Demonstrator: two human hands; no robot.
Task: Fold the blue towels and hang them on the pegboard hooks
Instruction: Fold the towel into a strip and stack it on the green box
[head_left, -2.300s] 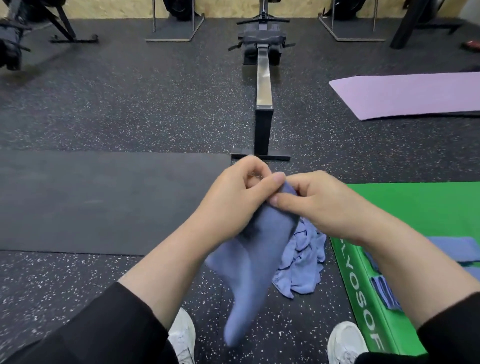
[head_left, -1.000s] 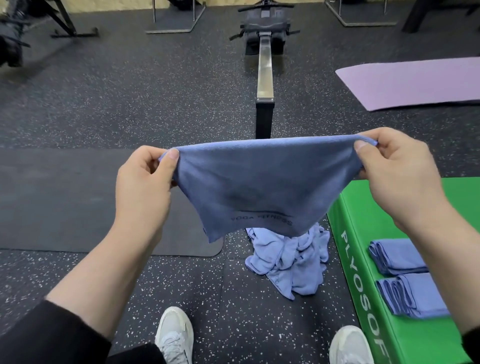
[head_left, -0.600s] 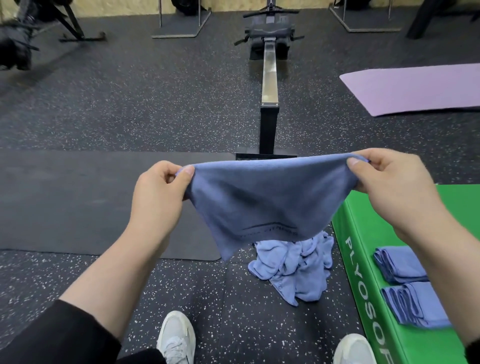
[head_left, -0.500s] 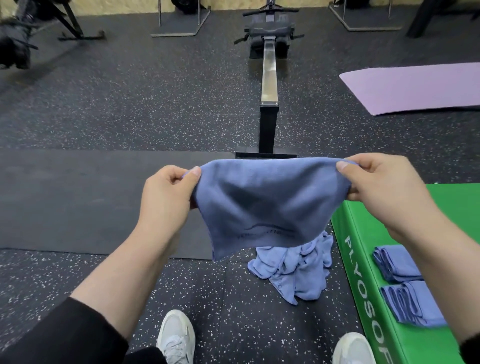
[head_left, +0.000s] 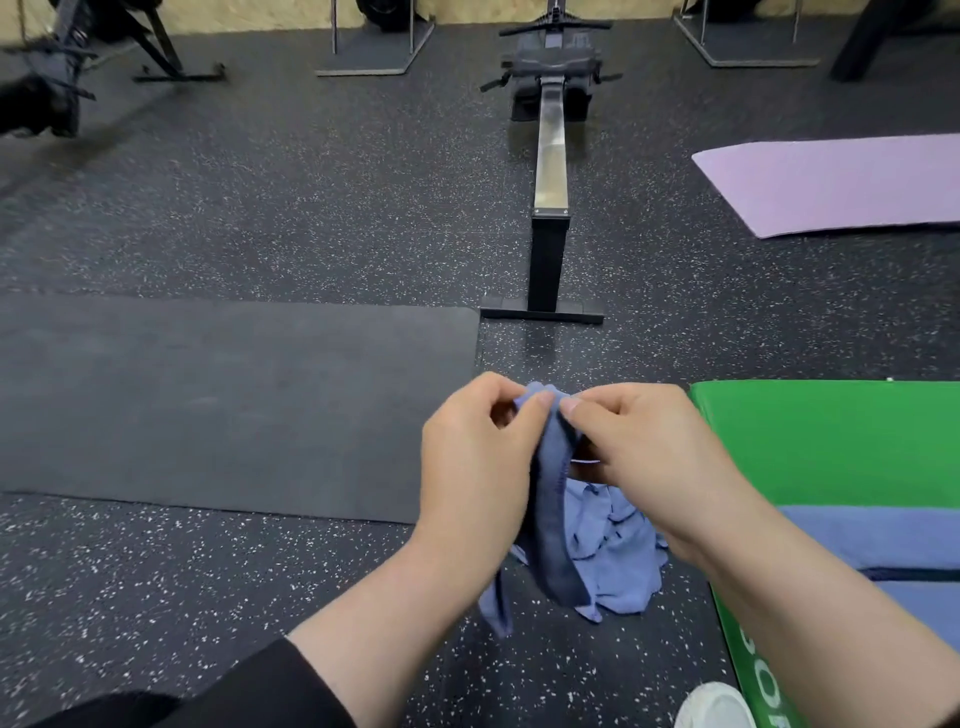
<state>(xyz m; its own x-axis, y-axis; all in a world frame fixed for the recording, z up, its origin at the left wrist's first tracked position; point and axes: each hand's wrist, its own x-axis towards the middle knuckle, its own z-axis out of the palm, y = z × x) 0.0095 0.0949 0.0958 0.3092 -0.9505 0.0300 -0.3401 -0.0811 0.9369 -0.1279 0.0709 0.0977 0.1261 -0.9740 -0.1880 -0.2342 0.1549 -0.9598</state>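
Note:
A blue towel (head_left: 550, 530) hangs doubled over between my two hands, its top corners brought together. My left hand (head_left: 478, 467) pinches those corners from the left with thumb and fingers. From the right, my right hand (head_left: 639, 457) pinches the same top edge, the two thumbs almost touching. Below the hands a crumpled pile of blue towels (head_left: 618, 551) lies on the floor. Folded blue towels (head_left: 878, 540) rest on the green plyo box (head_left: 831, 441) at the right, partly hidden by my right forearm. No pegboard or hooks are in view.
A black mat (head_left: 223, 405) lies on the speckled floor at the left. A rowing machine (head_left: 550, 171) stretches away straight ahead, its foot just beyond my hands. A purple mat (head_left: 841, 182) lies at the far right. Metal frames stand along the back wall. My white shoe (head_left: 717, 706) shows at the bottom.
My hands have come together from wide apart, bringing the towel's two top corners to meet. The spread towel now hangs folded in half and narrow.

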